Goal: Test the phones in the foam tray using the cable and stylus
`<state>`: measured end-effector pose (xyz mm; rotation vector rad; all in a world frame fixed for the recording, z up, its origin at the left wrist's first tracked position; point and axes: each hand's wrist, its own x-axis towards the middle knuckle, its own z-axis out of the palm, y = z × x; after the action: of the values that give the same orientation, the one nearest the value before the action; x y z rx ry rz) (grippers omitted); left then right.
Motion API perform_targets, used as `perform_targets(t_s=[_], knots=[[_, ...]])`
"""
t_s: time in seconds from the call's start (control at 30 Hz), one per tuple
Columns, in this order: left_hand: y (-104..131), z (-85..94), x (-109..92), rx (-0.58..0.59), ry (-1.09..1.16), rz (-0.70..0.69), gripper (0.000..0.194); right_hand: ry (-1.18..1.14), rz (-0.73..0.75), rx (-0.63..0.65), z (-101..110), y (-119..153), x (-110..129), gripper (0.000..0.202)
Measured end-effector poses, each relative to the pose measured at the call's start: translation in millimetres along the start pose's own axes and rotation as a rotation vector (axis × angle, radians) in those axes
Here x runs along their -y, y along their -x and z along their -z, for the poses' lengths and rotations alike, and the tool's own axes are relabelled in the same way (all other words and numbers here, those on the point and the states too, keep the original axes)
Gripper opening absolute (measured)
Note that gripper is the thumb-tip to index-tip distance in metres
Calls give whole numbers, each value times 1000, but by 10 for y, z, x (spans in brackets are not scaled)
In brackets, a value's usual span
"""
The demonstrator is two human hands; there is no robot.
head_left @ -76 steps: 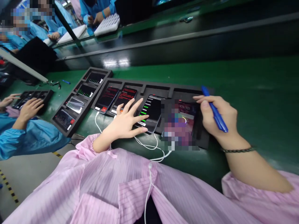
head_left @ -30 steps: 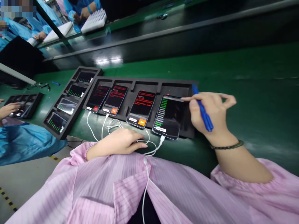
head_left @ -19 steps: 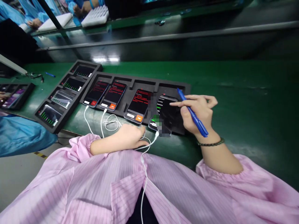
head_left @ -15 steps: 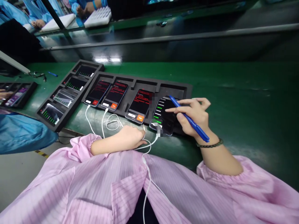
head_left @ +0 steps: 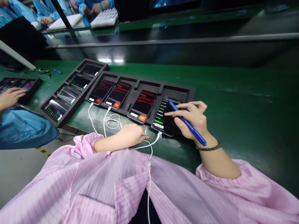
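Observation:
My right hand (head_left: 192,119) is closed on a blue pen (head_left: 189,126), its index fingertip over the screen of the rightmost phone (head_left: 167,116). That phone shows green and white lines, and a white cable (head_left: 153,143) runs into its lower edge. My left hand (head_left: 130,135) rests near the table edge, fingers curled, with a small plug (head_left: 146,130) at the fingertips. Above it lies an unplugged phone (head_left: 143,105) with red text and an orange button. Two more such phones, left (head_left: 102,91) and middle (head_left: 118,94), have cables plugged in.
The phones lie on a black foam tray (head_left: 134,83). A second foam tray (head_left: 67,104), left of it, holds several phones. At far left, a co-worker's hand (head_left: 11,97) is over another tray (head_left: 35,88). People in blue sleeves sit behind the rail (head_left: 187,41).
The whole view has shifted slightly. A co-worker's hand has come further into view at the left. My right index fingertip stays over the rightmost phone, and the pen is still held.

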<state>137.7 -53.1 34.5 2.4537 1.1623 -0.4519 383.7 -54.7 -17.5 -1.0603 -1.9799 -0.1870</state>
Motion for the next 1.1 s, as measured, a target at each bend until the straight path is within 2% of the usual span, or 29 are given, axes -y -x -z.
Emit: perform_targets(t_s=[0.17, 0.3, 0.43, 0.53, 0.6, 0.67, 0.77, 0.83, 0.93, 1.1], knots=[[45, 43, 61, 41, 61, -18, 20, 34, -4, -4, 5, 25, -18, 26], [152, 35, 246, 48, 108, 83, 20, 31, -4, -39, 6, 20, -36, 24], [248, -37, 452, -16, 205, 231, 22, 33, 41, -75, 14, -15, -54, 20], [267, -106, 548, -105, 402, 208, 16, 57, 44, -92, 5, -20, -83, 21], [247, -135, 566, -142, 433, 219, 13, 68, 34, -108, -16, -10, -107, 21], [208, -140, 552, -144, 370, 261, 18, 70, 22, -120, -44, 2, -125, 20], [150, -112, 508, -126, 228, 351, 40, 63, 5, -129, -77, 6, -133, 19], [127, -88, 488, -96, 149, 382, 45, 68, -4, -129, -84, 3, -128, 20], [127, -67, 496, -52, 89, 307, 36, 91, -7, -149, -81, -10, -119, 20], [198, -95, 565, -75, 127, 166, 34, 76, -48, -229, -83, -95, -93, 16]])
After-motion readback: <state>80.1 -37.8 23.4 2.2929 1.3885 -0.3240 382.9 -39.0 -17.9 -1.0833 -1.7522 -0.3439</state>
